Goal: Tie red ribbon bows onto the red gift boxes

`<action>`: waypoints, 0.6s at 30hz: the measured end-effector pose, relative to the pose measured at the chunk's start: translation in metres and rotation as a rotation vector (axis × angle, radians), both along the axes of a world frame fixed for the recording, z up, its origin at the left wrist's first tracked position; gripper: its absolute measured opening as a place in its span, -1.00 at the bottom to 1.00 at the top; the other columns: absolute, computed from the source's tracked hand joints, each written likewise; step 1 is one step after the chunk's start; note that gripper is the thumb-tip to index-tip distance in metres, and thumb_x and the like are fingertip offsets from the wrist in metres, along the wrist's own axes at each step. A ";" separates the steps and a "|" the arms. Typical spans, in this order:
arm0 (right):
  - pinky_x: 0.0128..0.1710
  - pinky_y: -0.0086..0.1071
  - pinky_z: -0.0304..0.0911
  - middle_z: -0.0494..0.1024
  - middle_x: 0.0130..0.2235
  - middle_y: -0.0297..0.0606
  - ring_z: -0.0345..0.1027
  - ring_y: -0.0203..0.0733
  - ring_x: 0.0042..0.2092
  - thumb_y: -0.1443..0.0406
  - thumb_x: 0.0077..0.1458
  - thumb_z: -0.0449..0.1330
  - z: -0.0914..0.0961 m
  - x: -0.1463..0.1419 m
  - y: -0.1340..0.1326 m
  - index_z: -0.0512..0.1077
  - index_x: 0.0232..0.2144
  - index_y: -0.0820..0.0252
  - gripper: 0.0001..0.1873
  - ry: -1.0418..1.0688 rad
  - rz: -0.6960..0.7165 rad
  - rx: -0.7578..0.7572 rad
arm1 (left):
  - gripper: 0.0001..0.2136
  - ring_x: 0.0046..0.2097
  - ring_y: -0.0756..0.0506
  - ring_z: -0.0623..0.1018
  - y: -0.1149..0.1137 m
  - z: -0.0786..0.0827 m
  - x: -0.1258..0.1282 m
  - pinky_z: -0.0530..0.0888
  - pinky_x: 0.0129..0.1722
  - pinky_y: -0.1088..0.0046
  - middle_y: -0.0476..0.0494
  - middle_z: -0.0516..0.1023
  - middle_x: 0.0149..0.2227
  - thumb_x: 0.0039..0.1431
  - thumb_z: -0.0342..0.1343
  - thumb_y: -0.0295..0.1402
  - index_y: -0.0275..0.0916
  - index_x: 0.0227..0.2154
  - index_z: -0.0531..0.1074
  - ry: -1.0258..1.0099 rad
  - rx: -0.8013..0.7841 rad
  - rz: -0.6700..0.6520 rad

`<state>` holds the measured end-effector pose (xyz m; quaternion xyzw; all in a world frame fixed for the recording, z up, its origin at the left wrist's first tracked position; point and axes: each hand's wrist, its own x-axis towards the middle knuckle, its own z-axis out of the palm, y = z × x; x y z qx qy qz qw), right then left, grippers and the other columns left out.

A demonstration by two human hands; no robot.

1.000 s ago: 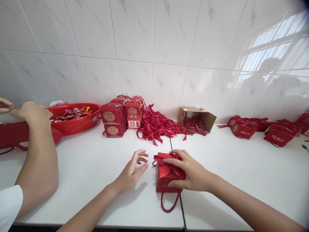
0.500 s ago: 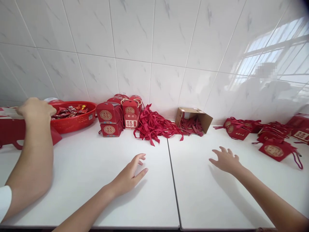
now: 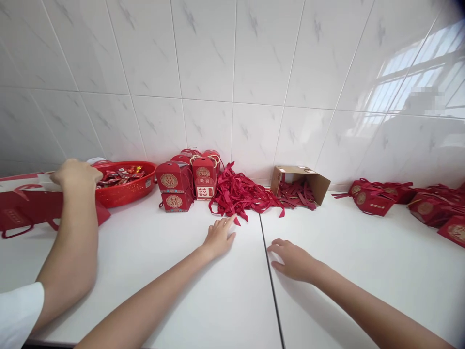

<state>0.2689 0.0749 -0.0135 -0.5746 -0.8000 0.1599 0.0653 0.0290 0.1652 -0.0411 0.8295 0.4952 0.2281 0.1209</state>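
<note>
My left hand [image 3: 219,236] stretches forward over the white table [image 3: 152,271], fingers open, its fingertips just at the front edge of a loose pile of red ribbons [image 3: 242,194]. My right hand [image 3: 292,259] hovers low over the table to the right of the seam, fingers loosely spread and holding nothing. A stack of small red gift boxes [image 3: 187,178] with gold emblems stands left of the ribbons by the wall.
A co-worker's arm [image 3: 70,228] at the left reaches to a red basket of wrapped candies [image 3: 125,182], above flat red paper bags [image 3: 25,211]. A tipped cardboard box [image 3: 301,182] holds more ribbons. Several finished red boxes [image 3: 376,199] lie at the right along the tiled wall.
The red box my right hand held a second ago is gone from it. My right hand came back from the right toward the centre. My left hand reached forward to the ribbon pile.
</note>
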 end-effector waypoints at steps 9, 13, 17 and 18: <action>-0.06 -0.16 0.22 0.47 -0.08 -0.12 0.37 -0.09 -0.08 0.31 0.09 0.04 0.003 -0.057 0.081 0.27 0.06 0.12 -0.56 0.598 -0.115 -0.048 | -0.65 0.06 -0.20 0.39 0.016 -0.011 0.008 0.33 0.04 0.14 -0.20 0.49 -0.01 0.09 0.01 -0.46 -0.19 -0.04 0.41 -0.183 0.111 -0.093; -0.20 -0.28 0.33 0.49 -0.07 -0.14 0.44 -0.17 -0.16 0.05 0.19 -0.13 -0.014 -0.079 0.098 0.20 0.11 0.13 -0.48 0.994 -0.138 -0.179 | -0.71 -0.01 -0.15 0.44 0.007 -0.005 0.007 0.35 0.06 0.19 -0.16 0.53 -0.08 0.08 0.02 -0.48 -0.20 -0.12 0.46 -0.277 0.168 -0.139; -0.15 -0.30 0.32 0.47 0.01 -0.08 0.40 -0.08 -0.03 0.01 0.09 0.00 -0.020 -0.079 0.098 0.36 -0.02 0.19 -0.48 1.280 -0.142 -0.241 | -0.72 -0.01 -0.16 0.44 -0.003 -0.001 0.011 0.37 0.04 0.19 -0.18 0.55 -0.09 0.07 0.06 -0.47 -0.22 -0.13 0.48 -0.314 0.195 -0.176; -0.13 -0.29 0.31 0.45 0.04 -0.10 0.38 -0.07 -0.01 0.01 0.07 0.01 -0.018 -0.075 0.099 0.38 -0.05 0.18 -0.49 1.326 -0.140 -0.247 | -0.73 -0.02 -0.16 0.45 -0.004 0.000 0.012 0.38 0.04 0.18 -0.18 0.56 -0.11 0.07 0.07 -0.46 -0.22 -0.14 0.48 -0.315 0.195 -0.179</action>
